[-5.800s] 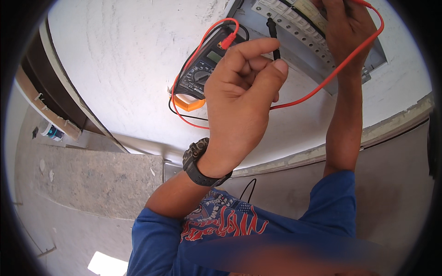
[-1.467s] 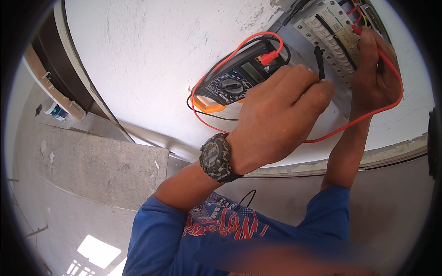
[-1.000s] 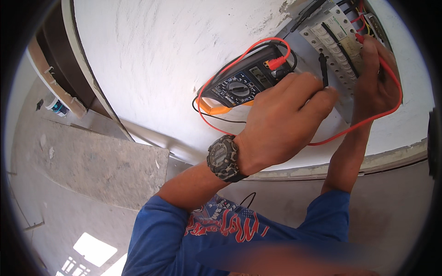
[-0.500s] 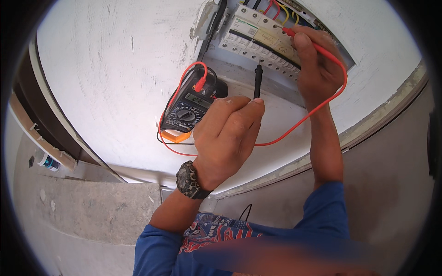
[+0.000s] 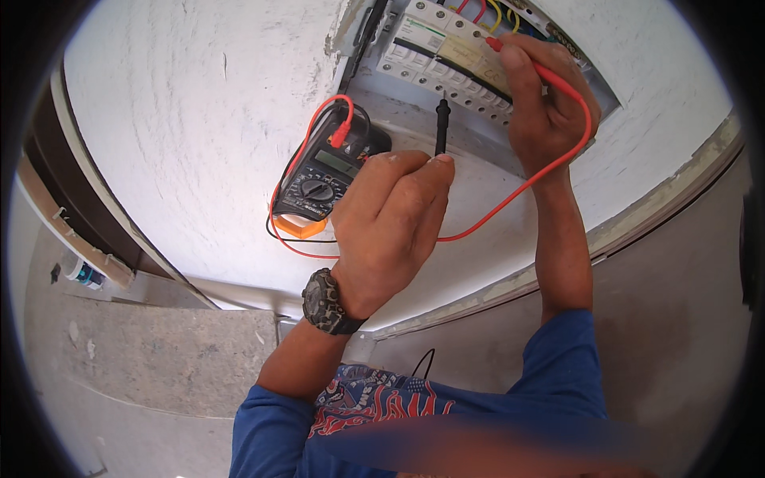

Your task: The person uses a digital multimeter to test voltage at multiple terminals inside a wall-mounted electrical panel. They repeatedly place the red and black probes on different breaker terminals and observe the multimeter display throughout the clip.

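My left hand (image 5: pixel 390 227) pinches a black test probe (image 5: pixel 442 127). Its thin tip points up at the lower terminal screws of a row of white circuit breakers (image 5: pixel 422 40); whether it touches metal I cannot tell. In my right hand (image 5: pixel 546 111), fingers and thumb close round a red test probe (image 5: pixel 554 78), its tip end by the breakers' upper terminals. Left of my left hand, a dark multimeter (image 5: pixel 323 171) with a dial and small display leans against the white wall. Red and black leads plug into its top. My left hand covers part of its right side.
The breakers sit in a recessed panel box with a rough, chipped edge. Red and yellow wires (image 5: pixel 496 14) run behind their upper side. An orange stand or holster edge (image 5: pixel 301 227) shows under the meter. A small container (image 5: pixel 86 275) stands far left, near a stone-like slab (image 5: pixel 159 350).
The panel and meter sit slightly higher in view. The black probe's tip has shifted a little left along the lower terminals. Digits seen on the meter's display are now hard to make out.
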`<state>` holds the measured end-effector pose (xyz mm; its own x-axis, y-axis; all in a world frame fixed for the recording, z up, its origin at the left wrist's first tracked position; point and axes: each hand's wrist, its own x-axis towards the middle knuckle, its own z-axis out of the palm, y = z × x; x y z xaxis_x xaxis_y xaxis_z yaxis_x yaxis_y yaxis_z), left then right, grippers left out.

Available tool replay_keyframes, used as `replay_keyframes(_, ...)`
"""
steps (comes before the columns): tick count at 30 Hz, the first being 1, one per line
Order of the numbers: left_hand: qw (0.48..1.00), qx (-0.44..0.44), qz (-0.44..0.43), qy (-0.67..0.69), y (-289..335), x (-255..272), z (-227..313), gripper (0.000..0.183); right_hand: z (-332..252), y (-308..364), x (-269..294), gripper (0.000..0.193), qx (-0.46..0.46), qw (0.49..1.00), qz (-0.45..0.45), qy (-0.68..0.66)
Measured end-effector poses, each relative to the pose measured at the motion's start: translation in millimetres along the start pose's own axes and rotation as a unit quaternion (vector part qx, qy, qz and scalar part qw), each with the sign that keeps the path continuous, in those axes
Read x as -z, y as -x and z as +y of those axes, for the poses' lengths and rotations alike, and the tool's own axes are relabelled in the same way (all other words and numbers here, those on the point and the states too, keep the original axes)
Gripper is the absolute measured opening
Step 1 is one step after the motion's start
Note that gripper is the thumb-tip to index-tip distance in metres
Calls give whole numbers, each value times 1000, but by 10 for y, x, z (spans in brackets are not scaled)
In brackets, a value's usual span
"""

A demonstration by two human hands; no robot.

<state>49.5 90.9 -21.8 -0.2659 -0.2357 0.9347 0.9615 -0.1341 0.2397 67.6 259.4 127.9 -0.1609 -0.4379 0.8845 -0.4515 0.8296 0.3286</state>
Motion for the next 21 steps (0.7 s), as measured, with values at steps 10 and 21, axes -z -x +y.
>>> replay_keyframes(10, 1000, -1, -8, -20, -11, 50, 0, 34, 17, 17, -12, 11, -6, 1000, 10, 18)
replay_keyframes(21, 1000, -5, -22, -8, -31, -42, -57, 35, 23, 35, 0, 12, -23, 998, 2, 56)
